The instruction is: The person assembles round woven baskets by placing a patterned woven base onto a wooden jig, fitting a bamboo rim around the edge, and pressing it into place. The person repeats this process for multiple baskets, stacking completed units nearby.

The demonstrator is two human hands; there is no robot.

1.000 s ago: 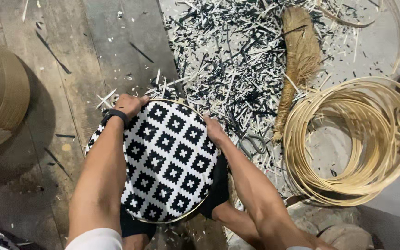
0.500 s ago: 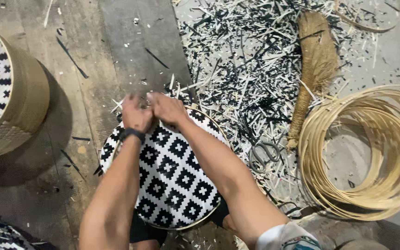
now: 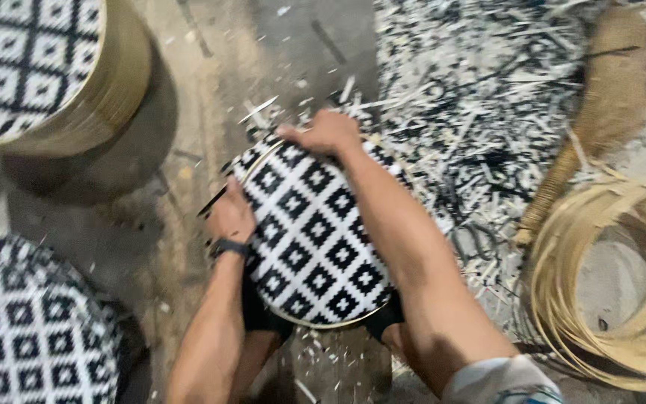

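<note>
Two hands are on the round woven panel (image 3: 312, 232) right now, the black-and-white diamond-patterned disc with its pale hoop rim that rests across your lap, and everything else sits around that panel. Your left hand (image 3: 229, 217) clasps the panel's left edge, fingers curled over the rim, a dark band on the wrist; something thin and dark pokes out beside it, though the blur hides whether you hold it. Your right hand (image 3: 327, 133) grips the panel's far edge, knuckles bent over the rim, forearm lying diagonally across the weave. As far as the view shows, the weave covers the whole disc with no bare gaps, and the rim runs round the near edge, so the surface looks finished; I judge the work is now at the edge itself, trimming or tucking the ends, and the far edge under your right hand is hidden, so I cannot tell how much of it is left. Beyond and to the right of the panel spreads a wide litter of strip offcuts (image 3: 472, 97), which suggests much cutting already done. Further right of the panel lies a coil of pale cane (image 3: 600, 299) with a hand broom (image 3: 600, 112) above it. Left of the panel, one drum-shaped basket (image 3: 54, 75) stands far off, and another patterned basket (image 3: 31, 329) sits near.
</note>
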